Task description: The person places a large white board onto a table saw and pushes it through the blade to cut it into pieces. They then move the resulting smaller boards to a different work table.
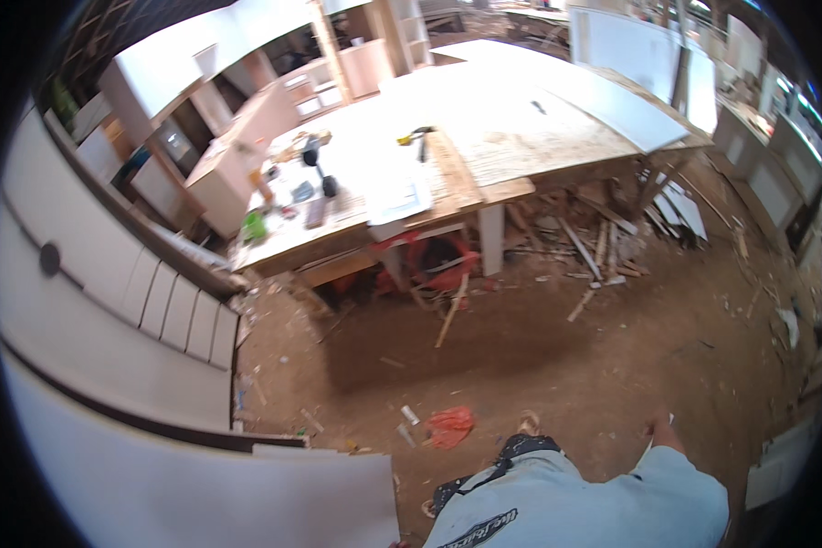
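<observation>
My right hand (659,426) hangs low at my right side, over the brown floor. Its fingers look curled, and a small whitish thing shows at its edge, too small to name. Of my left hand (400,544) only a sliver appears at the bottom edge, beside the corner of a white panel (329,489). Whether it touches or grips that panel is hidden. In front of me stands a large wooden worktable (502,190) with a brightly lit top.
Tools, including a hammer-like one (421,144), and a green item (253,226) lie on the worktable. Wood scraps (603,242) are piled beneath it. Pale cabinet panels (110,274) line the left. A red plastic bag (449,426) lies on the floor; boards (776,173) lean at right.
</observation>
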A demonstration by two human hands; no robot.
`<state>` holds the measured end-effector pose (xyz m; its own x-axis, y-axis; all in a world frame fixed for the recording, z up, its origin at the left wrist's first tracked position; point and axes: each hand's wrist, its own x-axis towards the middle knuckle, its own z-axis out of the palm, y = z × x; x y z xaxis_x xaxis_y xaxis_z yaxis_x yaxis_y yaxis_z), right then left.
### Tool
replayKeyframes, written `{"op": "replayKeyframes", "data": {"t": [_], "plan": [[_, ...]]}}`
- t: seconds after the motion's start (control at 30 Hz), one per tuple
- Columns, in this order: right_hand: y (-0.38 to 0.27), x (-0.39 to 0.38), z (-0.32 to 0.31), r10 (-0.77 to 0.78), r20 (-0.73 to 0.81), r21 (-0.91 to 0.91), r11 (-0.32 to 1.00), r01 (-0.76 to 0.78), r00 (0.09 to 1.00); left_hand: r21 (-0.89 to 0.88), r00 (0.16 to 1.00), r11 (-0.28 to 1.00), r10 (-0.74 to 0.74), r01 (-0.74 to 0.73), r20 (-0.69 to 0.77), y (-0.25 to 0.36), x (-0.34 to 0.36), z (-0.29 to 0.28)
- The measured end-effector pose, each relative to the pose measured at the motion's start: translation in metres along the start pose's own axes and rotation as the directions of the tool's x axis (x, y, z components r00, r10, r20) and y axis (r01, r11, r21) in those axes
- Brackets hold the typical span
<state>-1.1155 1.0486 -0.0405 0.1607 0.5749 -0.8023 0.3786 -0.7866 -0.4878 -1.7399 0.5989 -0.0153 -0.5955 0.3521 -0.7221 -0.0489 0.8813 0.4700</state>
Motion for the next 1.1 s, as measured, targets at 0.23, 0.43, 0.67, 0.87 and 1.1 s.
{"op": "replayKeyframes", "data": {"t": [0.23,0.43,0.67,0.87,1.1], "plan": [[-0.010,0.064,-0.030,0.002,-0.041,0.321,0.947,0.012,0.999,0.013,0.922,0.934,0.349,-0.356,0.169,0.253,0.151,0.059],[-0.144,0.064,0.116,-0.224,0.157,-0.074,0.968,0.238,0.962,0.028,0.852,0.865,0.486,-0.500,0.193,0.627,0.103,0.135],[-0.130,0.166,-0.023,-0.114,-0.086,0.135,0.983,0.125,0.990,0.279,0.820,0.774,0.561,-0.569,0.117,0.728,0.168,0.307],[-0.089,0.165,-0.211,0.386,-0.343,0.540,0.827,-0.157,0.856,0.150,0.746,0.867,0.307,-0.476,0.591,0.820,0.214,0.490],[-0.251,0.189,-0.294,0.252,-0.469,0.618,0.779,0.110,0.846,-0.294,0.567,0.869,0.485,-0.399,0.665,1.091,0.173,0.709]]}}
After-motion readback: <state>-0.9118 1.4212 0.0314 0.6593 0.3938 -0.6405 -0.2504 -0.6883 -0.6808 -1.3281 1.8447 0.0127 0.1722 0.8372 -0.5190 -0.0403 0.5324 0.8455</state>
